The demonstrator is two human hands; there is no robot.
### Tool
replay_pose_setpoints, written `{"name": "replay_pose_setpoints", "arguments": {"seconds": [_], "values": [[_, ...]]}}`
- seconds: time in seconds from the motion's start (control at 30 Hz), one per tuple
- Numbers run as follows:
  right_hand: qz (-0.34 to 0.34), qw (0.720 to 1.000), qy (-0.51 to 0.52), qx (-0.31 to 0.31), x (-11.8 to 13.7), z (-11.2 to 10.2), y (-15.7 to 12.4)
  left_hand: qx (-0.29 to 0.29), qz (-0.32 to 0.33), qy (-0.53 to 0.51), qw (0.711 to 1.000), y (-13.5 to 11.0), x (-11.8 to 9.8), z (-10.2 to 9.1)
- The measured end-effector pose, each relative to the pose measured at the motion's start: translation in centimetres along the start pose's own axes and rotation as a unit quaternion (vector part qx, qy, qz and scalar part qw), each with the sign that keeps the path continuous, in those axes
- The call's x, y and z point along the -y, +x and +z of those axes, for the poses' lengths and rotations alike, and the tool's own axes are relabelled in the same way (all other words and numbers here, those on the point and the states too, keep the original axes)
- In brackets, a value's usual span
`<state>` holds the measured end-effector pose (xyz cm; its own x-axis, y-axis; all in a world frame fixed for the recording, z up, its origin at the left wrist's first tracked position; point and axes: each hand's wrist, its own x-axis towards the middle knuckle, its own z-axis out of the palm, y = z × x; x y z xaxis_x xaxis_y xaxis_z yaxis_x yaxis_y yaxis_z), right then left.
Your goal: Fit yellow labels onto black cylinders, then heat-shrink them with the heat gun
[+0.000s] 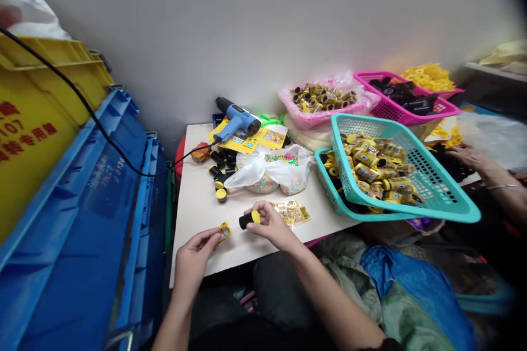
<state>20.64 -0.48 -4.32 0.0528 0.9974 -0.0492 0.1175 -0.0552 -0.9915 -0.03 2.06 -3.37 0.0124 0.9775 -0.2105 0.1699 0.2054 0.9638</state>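
Between the thumb and fingers of my left hand is a small yellow printed sleeve, held over the front of the white table. My right hand grips a short black cylinder with a yellow end, tilted so its black end points left toward the sleeve. The two pieces are apart. Just behind my right hand lie several flat yellow printed sleeves. Farther back, more black cylinders stand and lie together, among them one upright with a yellow top.
A blue heat gun rests on yellow cards, its black cord running left. Behind my hands sits a plastic bag of colourful beads. Teal baskets hold wrapped cylinders and overhang the table. Blue crates stand left; a co-worker's hand is at right.
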Motion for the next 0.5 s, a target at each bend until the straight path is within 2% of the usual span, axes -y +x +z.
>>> {"name": "replay_pose_setpoints", "arguments": {"seconds": [0.1, 0.23, 0.37, 0.5], "values": [[0.013, 0.996, 0.089, -0.007, 0.0, -0.1, -1.3, 0.022, -0.015, -0.071, 0.997, -0.2, 0.0, 0.9], [0.036, 0.988, 0.15, 0.01, 0.1, -0.2, -1.3, 0.067, -0.041, -0.116, 0.99, -0.4, -0.2, 1.7], [0.056, 0.989, 0.134, 0.031, -0.6, -0.7, -1.1, 0.074, -0.075, -0.152, 0.983, -0.9, -0.1, 2.1], [0.052, 0.995, 0.084, 0.013, -1.1, -1.1, -1.7, 0.098, -0.074, -0.149, 0.981, -1.3, -0.1, 2.7]]}}
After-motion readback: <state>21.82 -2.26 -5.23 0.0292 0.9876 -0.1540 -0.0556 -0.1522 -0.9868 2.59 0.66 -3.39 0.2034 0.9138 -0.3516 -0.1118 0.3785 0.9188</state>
